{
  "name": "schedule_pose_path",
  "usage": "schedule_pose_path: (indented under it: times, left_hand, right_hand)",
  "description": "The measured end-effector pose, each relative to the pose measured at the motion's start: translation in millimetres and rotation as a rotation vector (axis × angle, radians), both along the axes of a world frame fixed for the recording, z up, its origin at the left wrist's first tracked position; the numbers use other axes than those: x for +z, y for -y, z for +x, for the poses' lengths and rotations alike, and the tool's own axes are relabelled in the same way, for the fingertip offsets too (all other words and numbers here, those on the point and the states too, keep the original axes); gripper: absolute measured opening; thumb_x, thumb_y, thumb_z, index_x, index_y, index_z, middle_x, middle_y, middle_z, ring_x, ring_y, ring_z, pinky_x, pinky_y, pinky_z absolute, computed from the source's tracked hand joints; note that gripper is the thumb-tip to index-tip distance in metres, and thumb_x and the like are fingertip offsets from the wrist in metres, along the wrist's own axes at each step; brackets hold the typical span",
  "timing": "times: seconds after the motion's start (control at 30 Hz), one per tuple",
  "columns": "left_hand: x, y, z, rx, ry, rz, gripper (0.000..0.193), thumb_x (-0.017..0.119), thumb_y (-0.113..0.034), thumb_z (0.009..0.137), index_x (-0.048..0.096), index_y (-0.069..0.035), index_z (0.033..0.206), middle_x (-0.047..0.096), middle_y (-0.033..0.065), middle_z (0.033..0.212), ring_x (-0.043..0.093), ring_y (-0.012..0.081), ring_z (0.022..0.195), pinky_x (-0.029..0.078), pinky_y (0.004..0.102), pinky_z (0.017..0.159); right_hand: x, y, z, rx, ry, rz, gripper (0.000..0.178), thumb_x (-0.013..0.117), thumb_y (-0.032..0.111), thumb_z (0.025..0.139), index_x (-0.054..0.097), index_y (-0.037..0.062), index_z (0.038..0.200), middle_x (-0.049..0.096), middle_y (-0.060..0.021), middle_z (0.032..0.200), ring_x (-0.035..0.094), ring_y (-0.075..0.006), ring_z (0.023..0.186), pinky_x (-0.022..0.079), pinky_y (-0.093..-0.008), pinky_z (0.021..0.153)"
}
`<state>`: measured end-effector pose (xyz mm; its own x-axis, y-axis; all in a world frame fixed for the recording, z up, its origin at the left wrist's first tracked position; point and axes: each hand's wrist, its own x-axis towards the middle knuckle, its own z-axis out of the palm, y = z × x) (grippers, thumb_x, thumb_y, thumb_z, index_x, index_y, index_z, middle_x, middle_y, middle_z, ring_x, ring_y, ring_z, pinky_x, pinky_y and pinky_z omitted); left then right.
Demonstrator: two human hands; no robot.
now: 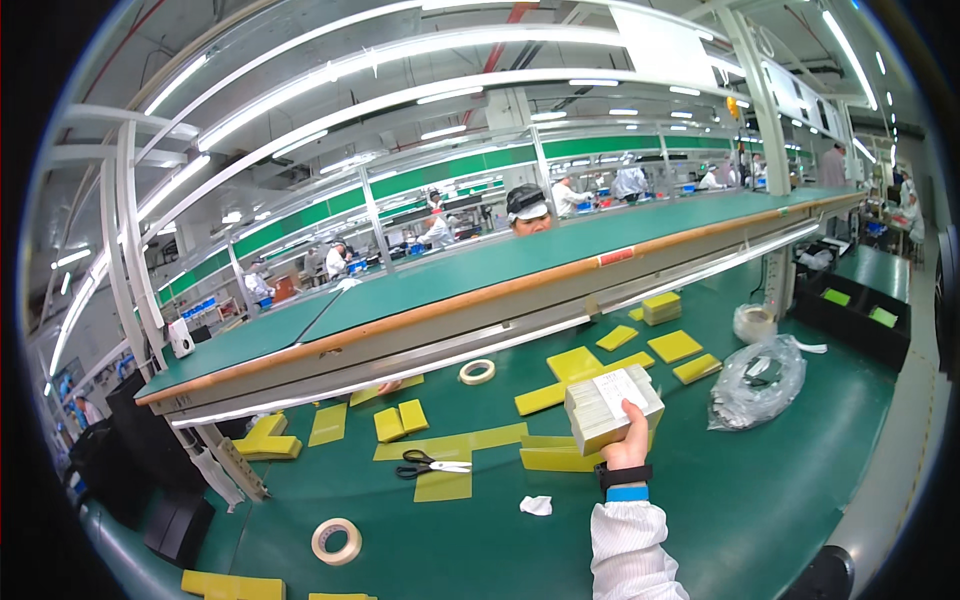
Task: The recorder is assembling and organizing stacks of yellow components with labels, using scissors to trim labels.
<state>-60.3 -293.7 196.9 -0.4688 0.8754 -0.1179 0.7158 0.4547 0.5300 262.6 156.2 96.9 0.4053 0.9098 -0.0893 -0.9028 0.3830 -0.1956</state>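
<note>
While the right fingers (632, 425) clamp a pale block (590, 412), bare green table (760, 490) opens to their right; yellow sheets (550, 458) left; white label (609, 391), print illegible.

White sleeve (632, 550) — blue band (628, 494) — black wristband (628, 479)

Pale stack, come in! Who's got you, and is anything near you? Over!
Right hand gripping pale stack, white label on top. Left hand out of view. Yellow pieces close by; scissors to the left.
</note>
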Motion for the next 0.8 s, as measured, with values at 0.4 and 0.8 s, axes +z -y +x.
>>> schedule_pose_path:
  times: [0.4,0.8]
  left_hand:
    - [-20,-52,19,0.121,-0.138,-0.09,0.078,0.078,-0.04,0.061,0.051,-0.004,0.124,0.064,0.0202,0.105,0.062,0.0302,0.1,0.048,0.0374,0.086]
    - [-20,-24,25,0.175,-0.148,-0.02,0.079,0.079,-0.039,0.059,0.052,-0.004,0.124,0.062,0.0203,0.108,0.061,0.0287,0.102,0.048,0.0363,0.087]
  right_hand:
    - [-19,-32,-2,-0.053,0.039,-0.068,0.049,0.064,0.002,0.071,0.05,0.0033,0.118,0.058,-0.0089,0.112,0.055,-0.0246,0.104,0.044,-0.0356,0.089]
    - [-13,-38,-21,0.05,-0.129,-0.077,0.048,0.062,0.0,0.071,0.052,0.0018,0.118,0.057,-0.0087,0.113,0.055,-0.0239,0.104,0.045,-0.0391,0.089]
